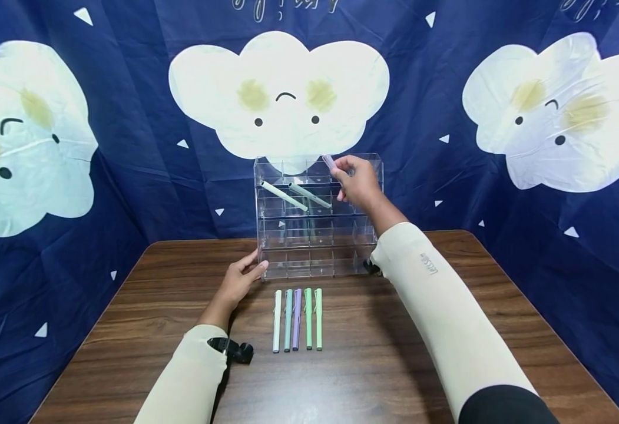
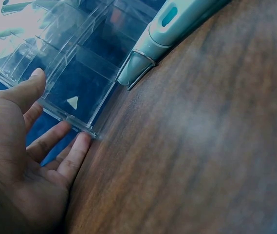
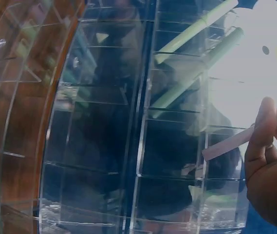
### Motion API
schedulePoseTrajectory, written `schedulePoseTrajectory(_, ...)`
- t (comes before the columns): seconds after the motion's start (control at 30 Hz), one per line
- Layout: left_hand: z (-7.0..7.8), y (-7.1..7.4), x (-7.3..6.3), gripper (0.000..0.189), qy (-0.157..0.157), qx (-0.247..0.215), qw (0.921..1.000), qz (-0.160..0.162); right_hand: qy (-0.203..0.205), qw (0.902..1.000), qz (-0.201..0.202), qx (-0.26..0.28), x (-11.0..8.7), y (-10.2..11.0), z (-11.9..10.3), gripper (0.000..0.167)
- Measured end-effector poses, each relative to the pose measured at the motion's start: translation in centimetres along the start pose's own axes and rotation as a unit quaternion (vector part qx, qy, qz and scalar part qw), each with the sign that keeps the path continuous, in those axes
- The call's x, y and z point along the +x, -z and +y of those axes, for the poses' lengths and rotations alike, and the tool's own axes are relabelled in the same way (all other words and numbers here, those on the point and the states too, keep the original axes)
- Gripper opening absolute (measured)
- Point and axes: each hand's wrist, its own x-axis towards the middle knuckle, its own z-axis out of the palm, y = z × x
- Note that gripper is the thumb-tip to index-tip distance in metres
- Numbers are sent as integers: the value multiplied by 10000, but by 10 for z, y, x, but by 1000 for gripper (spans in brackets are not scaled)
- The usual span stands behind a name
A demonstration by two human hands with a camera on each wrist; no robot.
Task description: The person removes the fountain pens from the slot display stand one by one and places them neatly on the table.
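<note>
A clear acrylic rack (image 1: pixel 320 235) with rows of compartments stands on the table. My right hand (image 1: pixel 361 181) pinches a pale pink-lilac pen (image 1: pixel 329 162) at the rack's upper right; in the right wrist view the pen (image 3: pixel 228 145) slants, its lower end overlapping a compartment. A whitish-green pen (image 1: pixel 284 196) and a grey-green pen (image 1: pixel 310 195) lean in an upper row to its left. With fingers fairly straight, my left hand (image 1: pixel 240 279) touches the rack's lower left side edge. In the left wrist view, the thumb of this hand (image 2: pixel 36 165) lies across the rack's front.
In front of the rack several pens lie side by side on the wooden table (image 1: pixel 182 282): a white pen (image 1: pixel 277 321), a blue-green pen (image 1: pixel 288 321), a purple pen (image 1: pixel 296 319) and green pens (image 1: pixel 309 319). A blue curtain (image 1: pixel 145 147) with clouds hangs behind.
</note>
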Motion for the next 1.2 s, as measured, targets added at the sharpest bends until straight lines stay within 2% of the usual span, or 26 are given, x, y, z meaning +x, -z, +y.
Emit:
schedulePoseTrajectory(0.23,0,-1,1,67,7,-29,10000,19,213,9972,70,719,-3,8,-12,19)
schedulePoseTrajectory(0.37,-2,-1,0,67,-4,6,10000,-15,364,9952,157,898,-9,12,-18,19)
schedulePoseTrajectory(0.53,-3,0,-1,67,-30,14,10000,6,612,9940,367,834,-16,15,-20,18)
schedulePoseTrajectory(0.8,-2,0,-2,67,-70,18,10000,-11,780,9949,410,488,-33,10,-8,20)
schedulePoseTrajectory(0.97,-3,0,-1,67,-35,38,10000,-32,826,9946,304,544,-44,7,1,21)
schedulePoseTrajectory(1.2,-3,-1,1,68,-50,-5,10000,-13,655,9932,-17,963,-57,6,13,18)
